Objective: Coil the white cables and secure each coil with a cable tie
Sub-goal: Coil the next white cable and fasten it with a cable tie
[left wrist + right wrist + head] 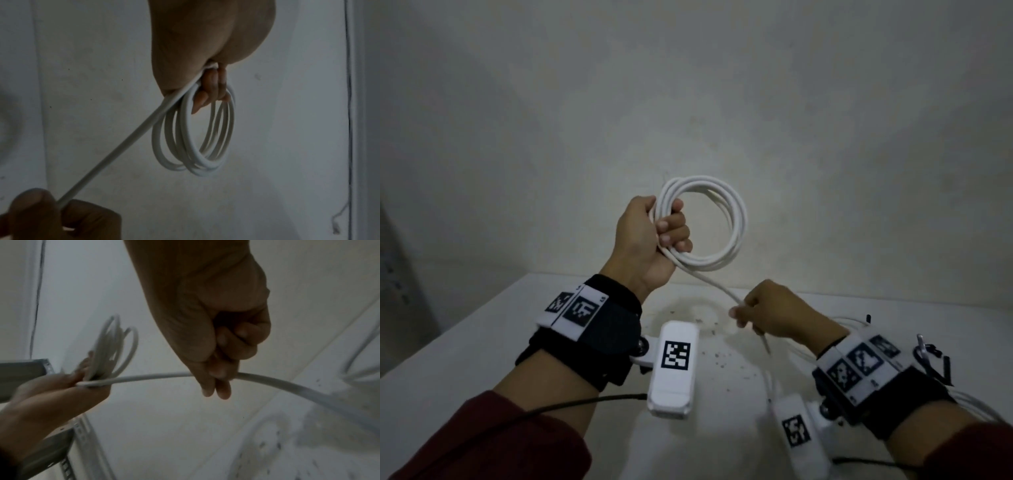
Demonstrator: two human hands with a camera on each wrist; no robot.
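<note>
My left hand (pixel 657 236) is raised above the table and grips a coil of white cable (pixel 736 222) of several loops. The coil (pixel 195 138) hangs from the curled fingers in the left wrist view. A straight run of the cable (pixel 714 281) slants down and right to my right hand (pixel 767 308), which grips it low over the table. The right wrist view shows the cable (pixel 156 377) passing through my closed right fingers (pixel 218 366) and trailing off right. More white cable (pixel 849 321) lies on the table behind my right wrist. Black cable ties (pixel 941 365) lie at the right.
The white table (pixel 482 342) has dark specks (pixel 722 356) scattered over its middle. A plain wall (pixel 688 102) rises close behind it. A grey metal rack (pixel 30 368) stands off to the left. Thin black leads run from both wrist cameras.
</note>
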